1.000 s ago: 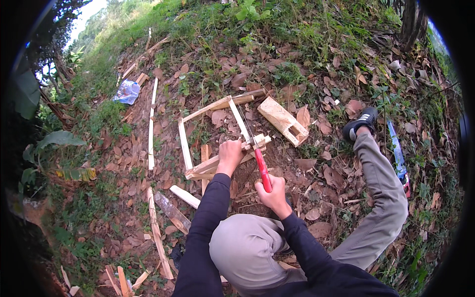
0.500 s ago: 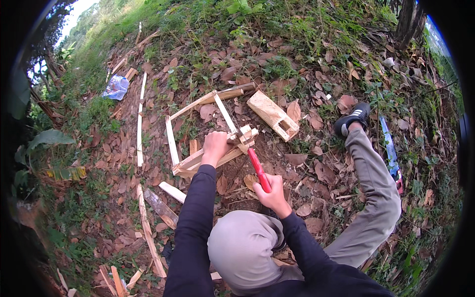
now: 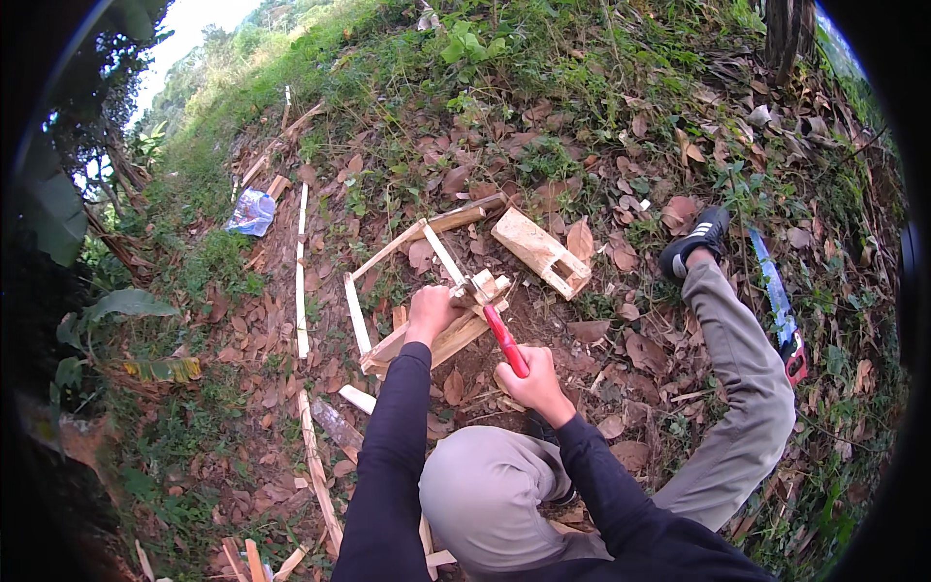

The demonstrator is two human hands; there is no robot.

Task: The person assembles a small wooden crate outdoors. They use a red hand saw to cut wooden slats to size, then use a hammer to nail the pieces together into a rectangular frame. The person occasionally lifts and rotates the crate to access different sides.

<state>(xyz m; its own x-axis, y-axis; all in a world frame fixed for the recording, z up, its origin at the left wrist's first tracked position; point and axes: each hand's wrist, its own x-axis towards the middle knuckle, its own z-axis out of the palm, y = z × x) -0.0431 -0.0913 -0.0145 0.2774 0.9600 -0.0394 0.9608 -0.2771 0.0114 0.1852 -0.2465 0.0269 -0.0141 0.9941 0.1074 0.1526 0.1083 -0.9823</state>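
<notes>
A frame of thin wooden strips (image 3: 357,312) lies on the ground before me, its near corner built from several short pieces. My left hand (image 3: 433,315) is closed around the frame beside that corner. In my right hand (image 3: 539,379) I grip a hammer (image 3: 506,339) by its red handle. Its dark metal head rests against the wood at the corner, just right of my left hand. The exact contact is too small to make out. Just beyond, to the right, lies a wooden block (image 3: 535,248) with a square opening at one end.
A handsaw (image 3: 774,291) with a red handle lies right of my outstretched leg (image 3: 742,378). Long wooden strips (image 3: 302,276) stretch along the left, near a clear plastic bag (image 3: 252,211). Offcuts (image 3: 254,561) lie at lower left. Dry leaves and weeds cover the sloping ground.
The whole view has shifted, so the scene sits slightly lower and further right. Both hands keep their grips, and the hammer head stays at the frame's corner.
</notes>
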